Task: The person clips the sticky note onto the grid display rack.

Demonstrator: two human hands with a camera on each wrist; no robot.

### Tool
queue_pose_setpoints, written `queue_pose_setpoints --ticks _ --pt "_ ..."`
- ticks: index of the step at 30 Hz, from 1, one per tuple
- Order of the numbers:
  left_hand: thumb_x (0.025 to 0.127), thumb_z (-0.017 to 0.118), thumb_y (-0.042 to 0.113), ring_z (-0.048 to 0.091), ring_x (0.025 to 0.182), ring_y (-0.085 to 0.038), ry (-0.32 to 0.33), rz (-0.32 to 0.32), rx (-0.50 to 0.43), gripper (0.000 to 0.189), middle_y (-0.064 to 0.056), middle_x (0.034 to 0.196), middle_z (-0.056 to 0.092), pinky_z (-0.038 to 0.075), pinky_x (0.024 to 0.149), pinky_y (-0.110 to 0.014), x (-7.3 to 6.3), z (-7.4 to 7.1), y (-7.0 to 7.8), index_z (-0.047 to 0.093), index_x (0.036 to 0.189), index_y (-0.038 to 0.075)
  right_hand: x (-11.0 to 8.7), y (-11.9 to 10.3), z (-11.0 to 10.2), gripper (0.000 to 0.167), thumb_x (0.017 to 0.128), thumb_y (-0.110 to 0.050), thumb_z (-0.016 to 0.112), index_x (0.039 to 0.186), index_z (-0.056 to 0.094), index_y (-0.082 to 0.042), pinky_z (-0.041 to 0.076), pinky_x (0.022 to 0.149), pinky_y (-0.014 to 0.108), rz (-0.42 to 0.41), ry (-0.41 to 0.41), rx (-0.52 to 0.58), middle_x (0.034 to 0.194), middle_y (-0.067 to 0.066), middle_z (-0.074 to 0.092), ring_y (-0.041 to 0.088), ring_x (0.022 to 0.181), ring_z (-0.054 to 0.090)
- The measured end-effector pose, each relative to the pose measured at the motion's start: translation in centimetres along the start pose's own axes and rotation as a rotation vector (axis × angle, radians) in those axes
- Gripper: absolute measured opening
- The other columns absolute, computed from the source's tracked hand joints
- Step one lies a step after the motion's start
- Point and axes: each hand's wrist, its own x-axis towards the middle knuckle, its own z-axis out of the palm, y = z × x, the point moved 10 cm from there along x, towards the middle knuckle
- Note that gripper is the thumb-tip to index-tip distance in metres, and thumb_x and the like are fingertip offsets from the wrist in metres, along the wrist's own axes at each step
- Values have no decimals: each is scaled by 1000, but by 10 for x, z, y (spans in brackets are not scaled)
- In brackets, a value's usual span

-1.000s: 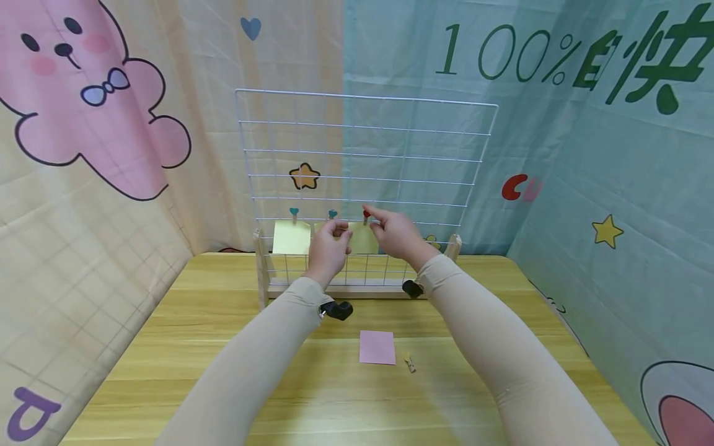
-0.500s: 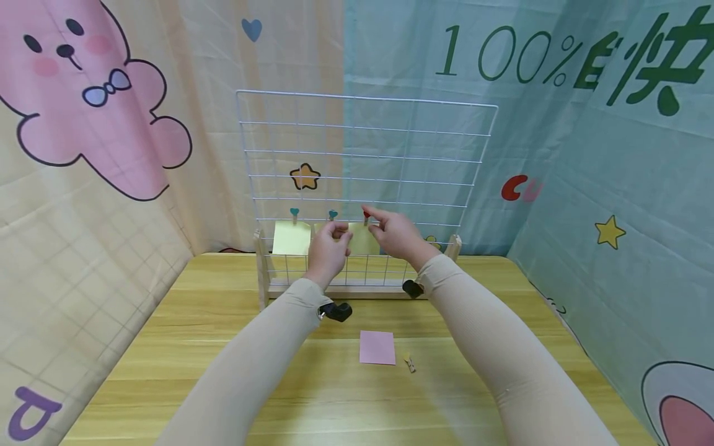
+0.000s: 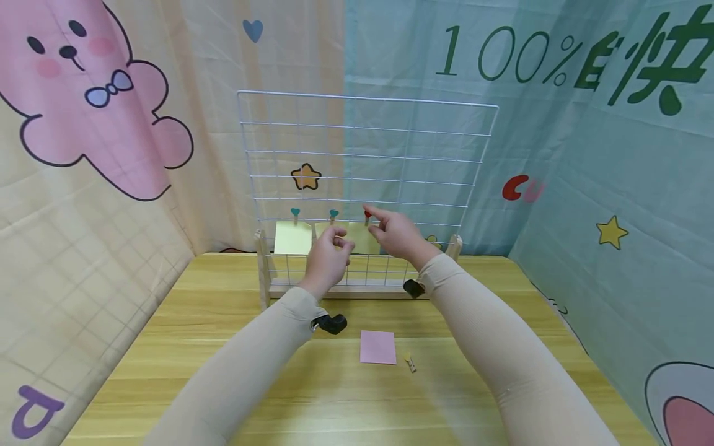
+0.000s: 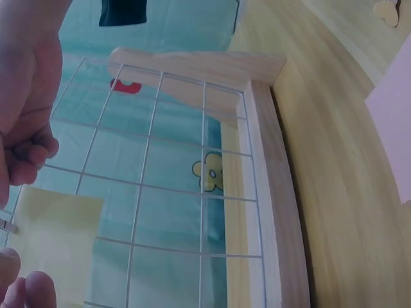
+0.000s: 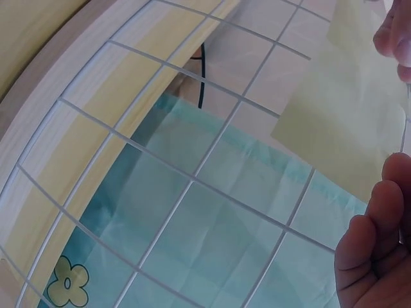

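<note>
My right hand (image 3: 398, 235) pinches a small clothespin with a red heart (image 3: 367, 214) at the top of a pale yellow sticky note (image 3: 364, 238) on the white wire grid (image 3: 390, 183). Just left of that note my left hand (image 3: 328, 257) hovers with loosely bent fingers and nothing between them. It covers most of a middle yellow note (image 3: 322, 229), whose teal heart clothespin (image 3: 333, 214) shows above it. Farther left, a third yellow note (image 3: 292, 238) hangs from another teal heart clothespin (image 3: 295, 213). In the right wrist view, the right fingers (image 5: 372, 256) are beside the note's edge.
A pink sticky note (image 3: 378, 347) lies on the wooden table (image 3: 223, 371) in front of the grid. Beside it is a clothespin with a yellow heart (image 3: 410, 363). Wooden feet (image 3: 263, 269) hold the grid upright before a printed curtain (image 3: 558, 155).
My left hand has drawn slightly down and back from the right-hand note, its fingers loosening. The right hand stays at the red heart clothespin.
</note>
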Motion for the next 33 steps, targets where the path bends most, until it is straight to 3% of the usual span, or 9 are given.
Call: queue_pose_setpoints --ticks 5,8,12,15,20,28,30,33 --pt "106 65 33 67 74 -18 -76 13 87 38 -1 114 70 52 61 -31 -10 2 0 57 140 17 -3 -1 0 58 109 -21 59 163 40 -29 39 52 29 -6 -12 -5 64 0 47 15 53 42" --pt "106 65 36 65 70 -19 -129 43 175 42 -1 118 71 51 60 -32 -17 3 -1 57 142 16 -6 -2 0 60 109 -21 59 164 38 -28 40 52 30 -17 -23 -10 69 5 56 15 53 43" --pt "105 66 39 71 87 -19 -190 90 268 47 -3 123 71 58 68 -33 -26 5 -3 57 145 15 -12 -4 1 61 109 -21 59 165 36 -30 42 52 30 -25 -46 -12 90 12 71 15 53 45" --pt "104 67 40 72 107 -22 -216 119 314 50 -4 126 70 61 84 -38 -32 4 -5 58 145 14 -18 -5 1 63 109 -22 59 166 34 -30 42 53 30 -40 -60 -21 101 13 75 14 52 46" --pt "104 66 44 67 122 -28 -245 153 392 52 -6 135 68 58 99 -48 -41 0 -7 58 147 16 -27 -7 -1 64 108 -21 61 166 34 -26 42 53 29 -84 -58 -56 104 13 76 13 51 43" --pt "104 64 48 64 133 -28 -295 206 513 56 -4 148 63 55 106 -50 -54 -5 -9 57 149 16 -46 -6 -4 61 107 -23 63 163 40 -16 43 54 30 -126 -45 -79 108 5 75 13 54 45" --pt "104 64 48 61 137 -29 -310 217 537 58 -5 151 61 53 109 -50 -57 -6 -10 56 151 16 -52 -4 -5 60 107 -24 63 162 42 -15 49 59 31 -126 -44 -81 113 5 74 14 64 56" --pt "104 64 48 58 140 -30 -322 241 575 59 -6 155 58 51 112 -51 -63 -9 -9 54 152 15 -60 0 -5 61 107 -26 63 163 41 -15 59 75 38 -115 -56 -79 128 10 72 22 94 71"
